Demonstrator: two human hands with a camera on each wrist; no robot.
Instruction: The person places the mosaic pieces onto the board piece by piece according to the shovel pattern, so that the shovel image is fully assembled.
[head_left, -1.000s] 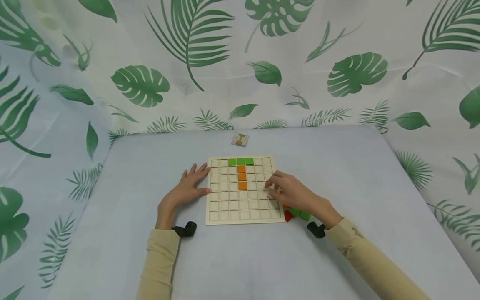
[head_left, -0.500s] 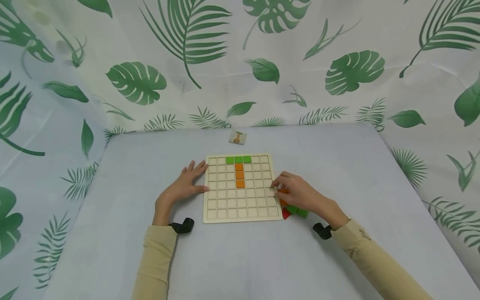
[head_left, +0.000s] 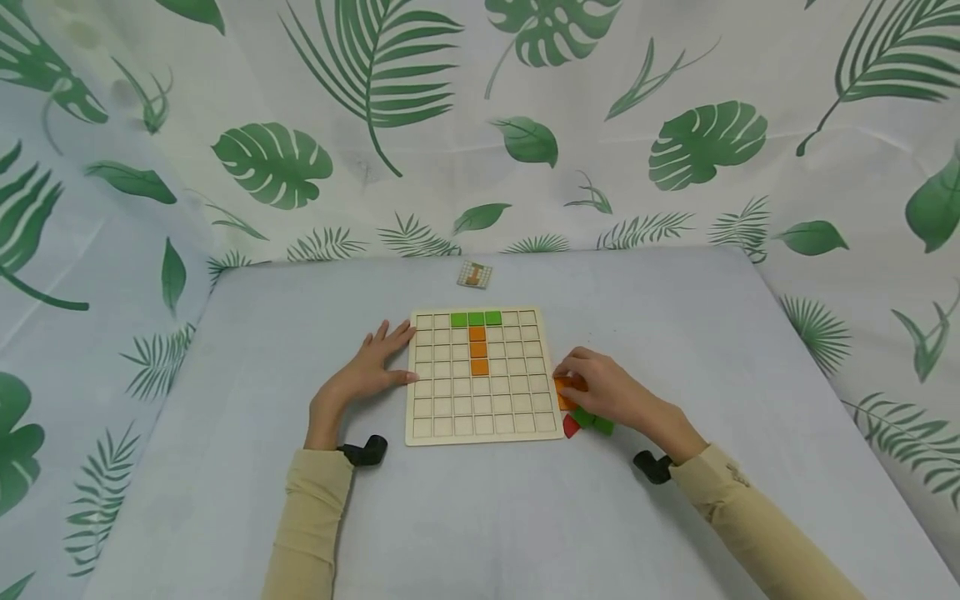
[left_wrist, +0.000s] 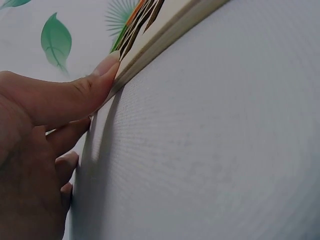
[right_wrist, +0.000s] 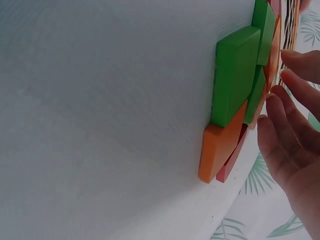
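Observation:
A pale wooden grid board (head_left: 442, 427) lies on the table, with a row of green tiles (head_left: 476, 319) at its far edge and a column of orange tiles (head_left: 478, 350) below. My left hand (head_left: 367, 367) rests at the board's left side, fingers spread. In the left wrist view, the thumb (left_wrist: 82, 92) touches the board's edge. Beside the board's right edge, my right hand (head_left: 603, 385) has bent fingers over a loose orange tile (head_left: 562, 396). Its thumb and index tips come close together at that tile in the right wrist view; I cannot tell whether they pinch it.
Loose green tiles (right_wrist: 237, 75), another orange tile (right_wrist: 220, 145) and a red tile (head_left: 572, 426) lie heaped at the board's right. A small pattern card (head_left: 475, 274) sits beyond the board. A leaf-printed cloth (head_left: 525, 142) rises behind the table.
My right hand has moved right, from above the board's right part to the loose tiles. The left hand keeps its place at the board's edge. The view has shifted slightly.

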